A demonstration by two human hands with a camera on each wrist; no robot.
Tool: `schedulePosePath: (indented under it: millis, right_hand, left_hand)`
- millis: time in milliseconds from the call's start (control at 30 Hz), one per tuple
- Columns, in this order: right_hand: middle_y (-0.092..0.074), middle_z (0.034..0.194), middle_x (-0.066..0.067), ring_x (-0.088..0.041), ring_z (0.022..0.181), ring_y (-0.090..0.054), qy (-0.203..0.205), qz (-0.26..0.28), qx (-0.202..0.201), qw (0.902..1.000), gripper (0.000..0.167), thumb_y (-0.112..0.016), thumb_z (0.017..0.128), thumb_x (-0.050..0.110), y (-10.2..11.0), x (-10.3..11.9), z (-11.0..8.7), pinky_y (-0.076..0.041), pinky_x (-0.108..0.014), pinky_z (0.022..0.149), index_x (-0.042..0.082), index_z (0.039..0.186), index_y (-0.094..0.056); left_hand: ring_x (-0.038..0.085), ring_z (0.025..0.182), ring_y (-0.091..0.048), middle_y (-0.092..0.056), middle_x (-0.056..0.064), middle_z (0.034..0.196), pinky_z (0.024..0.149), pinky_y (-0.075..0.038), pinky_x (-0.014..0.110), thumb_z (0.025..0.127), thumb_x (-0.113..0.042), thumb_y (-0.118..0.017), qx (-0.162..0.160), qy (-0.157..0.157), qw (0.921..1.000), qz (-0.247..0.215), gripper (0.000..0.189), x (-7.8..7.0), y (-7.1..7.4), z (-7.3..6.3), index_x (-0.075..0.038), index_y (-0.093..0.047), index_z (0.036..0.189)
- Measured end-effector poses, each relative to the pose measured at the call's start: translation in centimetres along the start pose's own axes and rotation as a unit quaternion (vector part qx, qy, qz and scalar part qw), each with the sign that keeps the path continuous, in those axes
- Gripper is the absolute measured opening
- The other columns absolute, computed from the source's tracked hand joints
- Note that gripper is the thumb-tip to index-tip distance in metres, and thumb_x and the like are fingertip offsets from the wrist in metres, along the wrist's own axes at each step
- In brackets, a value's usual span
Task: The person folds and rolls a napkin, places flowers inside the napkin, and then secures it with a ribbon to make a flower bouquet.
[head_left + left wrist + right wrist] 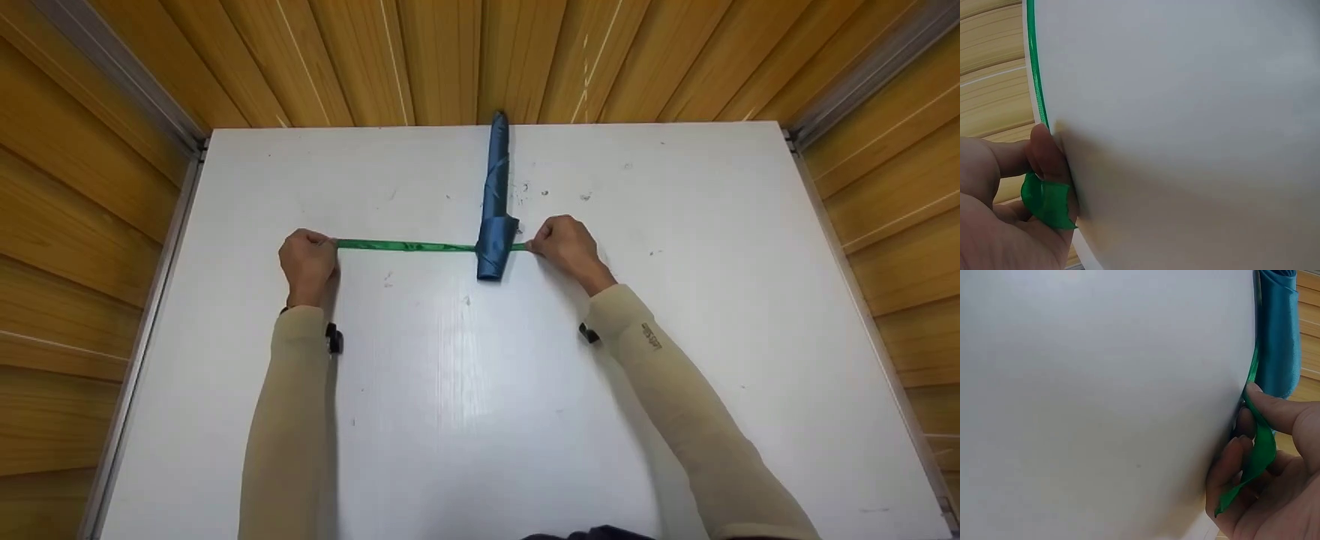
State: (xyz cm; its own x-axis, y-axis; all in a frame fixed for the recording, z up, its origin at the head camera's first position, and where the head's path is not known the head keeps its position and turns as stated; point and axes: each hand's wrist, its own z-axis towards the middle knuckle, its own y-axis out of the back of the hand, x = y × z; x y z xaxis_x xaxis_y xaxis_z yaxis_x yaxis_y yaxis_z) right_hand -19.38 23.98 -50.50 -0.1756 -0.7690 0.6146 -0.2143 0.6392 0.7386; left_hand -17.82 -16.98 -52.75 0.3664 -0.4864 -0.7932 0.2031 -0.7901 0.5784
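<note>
A green ribbon (405, 246) is stretched straight across the white table, passing beneath a rolled blue satin cloth (495, 187). The left hand (307, 259) pinches the ribbon's left part between thumb and finger; a short green tail (1053, 205) hangs over the palm in the left wrist view. On the other side, close to the roll, the right hand (566, 247) pinches the ribbon near its right end, and a loose curled tail (1261, 453) crosses its fingers. The roll lies lengthwise away from the person, with a folded band of cloth wrapped around its near end.
The white table (465, 412) carries small dark marks. Wood-patterned panels (442, 60) rise along its back and both sides, with metal rails (840, 90) at the corners. The far tip of the roll reaches the table's back edge.
</note>
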Motion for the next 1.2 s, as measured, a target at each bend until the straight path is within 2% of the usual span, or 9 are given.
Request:
schedulePosePath:
  millis: [167, 333, 600, 833, 1067, 1200]
  right_hand:
    - [-0.07, 0.096, -0.009, -0.024, 0.088, -0.059, -0.008, -0.002, 0.003, 1.0, 0.017, -0.079, 0.097, 0.019, 0.2, 0.2, 0.6, -0.046, -0.035, 0.078, 0.004, 0.091, -0.074]
    - [-0.07, 0.093, -0.008, -0.023, 0.086, -0.059, -0.012, -0.003, -0.004, 0.9999, 0.018, -0.08, 0.096, 0.02, 0.3, 0.4, 1.2, -0.046, -0.033, 0.074, 0.003, 0.091, -0.075]
    - [-0.068, 0.085, -0.007, -0.014, 0.063, -0.057, -0.045, 0.009, -0.012, 0.9989, 0.014, -0.079, 0.097, 0.017, 0.3, 0.9, 2.4, -0.044, -0.027, 0.055, 0.004, 0.091, -0.075]
    - [-0.068, 0.087, -0.007, -0.013, 0.06, -0.057, -0.06, 0.006, -0.016, 0.998, 0.015, -0.078, 0.098, 0.019, 0.2, 1.3, 3.2, -0.044, -0.027, 0.054, 0.005, 0.091, -0.074]
    - [-0.072, 0.088, -0.007, -0.01, 0.051, -0.057, -0.05, 0.006, -0.023, 0.9984, 0.019, -0.077, 0.098, 0.021, 0.2, 1.5, 3.8, -0.047, -0.025, 0.051, 0.004, 0.088, -0.076]
    - [-0.074, 0.095, -0.008, -0.01, 0.05, -0.056, -0.055, -0.001, -0.03, 0.998, 0.02, -0.077, 0.098, 0.021, 0.1, 1.5, 4.3, -0.045, -0.026, 0.05, 0.005, 0.086, -0.076]
  left_hand:
    - [0.025, 0.08, -0.063, -0.065, 0.018, 0.103, 0.057, -0.05, 0.027, 0.103, -0.007, -0.058, 0.003, 0.01, 0.9999, 0.002, 0.019, -0.3, -0.1, 0.2, 0.007, -0.067, 0.113]
    - [0.023, 0.078, -0.063, -0.065, 0.017, 0.103, 0.057, -0.051, 0.026, 0.104, -0.008, -0.058, 0.007, 0.02, 0.9997, 0.01, 0.019, -0.5, -0.1, 0.5, 0.006, -0.066, 0.115]
    - [0.026, 0.088, -0.062, -0.064, 0.018, 0.106, 0.066, -0.053, 0.033, 0.104, -0.008, -0.058, 0.011, 0.017, 0.9997, 0.013, 0.02, -0.8, -0.2, 1.0, 0.007, -0.066, 0.116]
    - [0.028, 0.099, -0.061, -0.064, 0.019, 0.111, 0.076, -0.052, 0.035, 0.104, -0.009, -0.057, 0.008, 0.023, 0.9995, 0.019, 0.023, -1.0, -0.4, 1.6, 0.008, -0.067, 0.117]
    - [0.023, 0.08, -0.064, -0.067, 0.018, 0.106, 0.057, -0.051, 0.026, 0.104, -0.009, -0.059, 0.006, 0.038, 0.9992, 0.013, 0.021, -1.3, -0.6, 2.2, 0.006, -0.067, 0.116]
    - [0.024, 0.086, -0.063, -0.066, 0.018, 0.108, 0.061, -0.052, 0.029, 0.105, -0.01, -0.058, 0.007, 0.034, 0.9993, 0.009, 0.022, -1.4, -0.6, 2.3, 0.007, -0.067, 0.117]
